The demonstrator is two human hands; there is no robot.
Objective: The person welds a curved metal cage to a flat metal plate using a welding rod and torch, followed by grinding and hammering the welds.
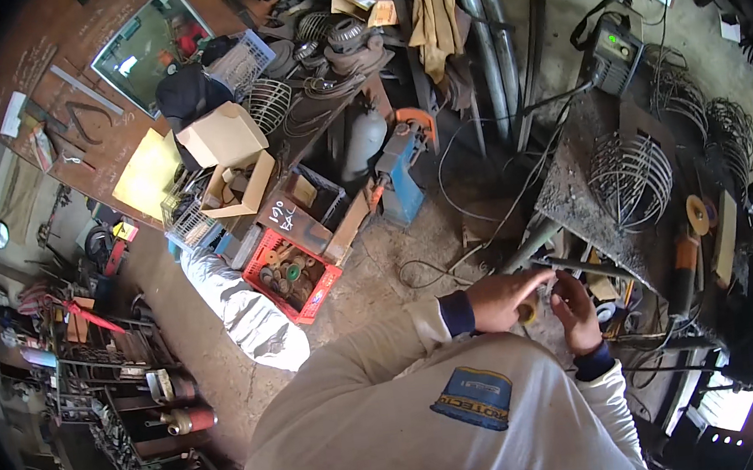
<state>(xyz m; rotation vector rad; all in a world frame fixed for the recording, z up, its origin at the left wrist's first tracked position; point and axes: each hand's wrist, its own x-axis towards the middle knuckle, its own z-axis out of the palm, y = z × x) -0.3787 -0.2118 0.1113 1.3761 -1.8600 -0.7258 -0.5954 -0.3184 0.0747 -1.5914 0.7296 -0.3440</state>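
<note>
My left hand point(497, 303) is in front of my body with the index finger reaching toward my right hand point(575, 310). The fingertips of both hands come together in a pinch, and whatever lies between them, if anything, is too small or hidden to make out. Both cuffs are dark blue on light sleeves. Just beyond the hands stands a dark metal worktable point(589, 203). On it sit a round cage of bent metal rods point(632, 180) and an angle grinder point(685, 267) with an orange body, near its right side.
A welding machine point(614, 54) with a green light stands at the back right. A red crate point(293, 276) of discs sits on the floor, near a blue metal machine point(402, 177) and an open cardboard box point(237, 172). Cables point(440, 270) trail over the floor. Metal racks point(108, 382) line the left.
</note>
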